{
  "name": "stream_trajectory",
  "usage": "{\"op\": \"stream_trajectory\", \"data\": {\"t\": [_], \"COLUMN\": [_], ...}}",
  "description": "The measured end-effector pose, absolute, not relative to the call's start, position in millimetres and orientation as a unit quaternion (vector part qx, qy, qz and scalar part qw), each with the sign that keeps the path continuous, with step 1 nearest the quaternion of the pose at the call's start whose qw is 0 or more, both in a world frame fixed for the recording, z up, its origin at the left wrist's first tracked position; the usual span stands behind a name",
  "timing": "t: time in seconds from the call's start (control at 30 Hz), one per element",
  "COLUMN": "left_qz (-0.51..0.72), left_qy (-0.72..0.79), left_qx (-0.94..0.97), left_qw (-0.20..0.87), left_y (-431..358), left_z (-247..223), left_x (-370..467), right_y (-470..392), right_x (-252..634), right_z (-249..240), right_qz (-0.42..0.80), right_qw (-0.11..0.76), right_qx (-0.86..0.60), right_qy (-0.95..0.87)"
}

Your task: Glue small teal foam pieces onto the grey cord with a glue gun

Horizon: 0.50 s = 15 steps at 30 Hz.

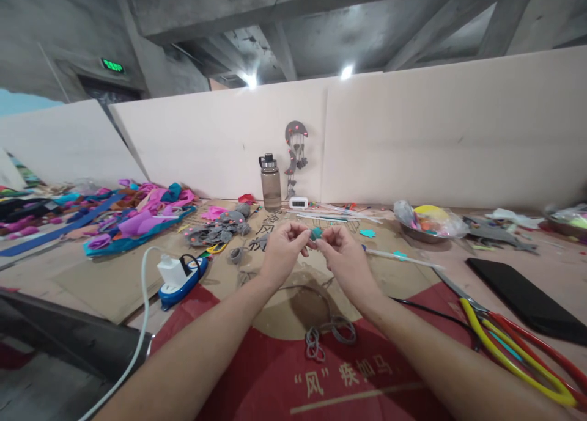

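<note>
A small teal piece [316, 233] is pinched between the fingertips of both hands, above the middle of the printed cardboard. My left hand [287, 250] holds its left side, and my right hand [340, 250] holds its right side. Part of the piece is hidden by the fingers. Below the hands, a grey cord [315, 343] lies in loose loops on the red part of the cardboard [257, 378]. Just beyond my right hand is a flat turquoise cutout [367, 233].
Left are a blue power strip [183, 283], grey felt pieces [215, 230] and a colourful fabric pile [142, 216]. Behind stand a bottle [271, 186] and small clock [298, 203]. Right are a filled bowl [428, 225], scissors [486, 317] and a black phone [527, 299].
</note>
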<state>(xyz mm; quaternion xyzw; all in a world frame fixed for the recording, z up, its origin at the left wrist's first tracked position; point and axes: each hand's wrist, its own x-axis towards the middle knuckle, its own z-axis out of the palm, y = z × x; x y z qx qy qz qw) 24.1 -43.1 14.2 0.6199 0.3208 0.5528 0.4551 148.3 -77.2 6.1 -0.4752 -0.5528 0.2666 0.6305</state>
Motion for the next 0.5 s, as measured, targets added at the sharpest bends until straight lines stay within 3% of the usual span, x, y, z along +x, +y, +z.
{"op": "stream_trajectory", "data": {"t": [0.17, 0.5], "left_qz": [0.552, 0.521], "left_qy": [0.314, 0.267], "left_qx": [0.576, 0.529], "left_qw": [0.514, 0.614], "left_y": [-42, -36], "left_z": [14, 10], "left_x": [25, 27], "right_y": [-81, -73], "right_x": [151, 162], "right_z": [14, 10], "right_qz": [0.177, 0.120], "right_qw": [0.592, 0.573], "right_qx": [-0.519, -0.536], "right_qy": [-0.591, -0.608]}}
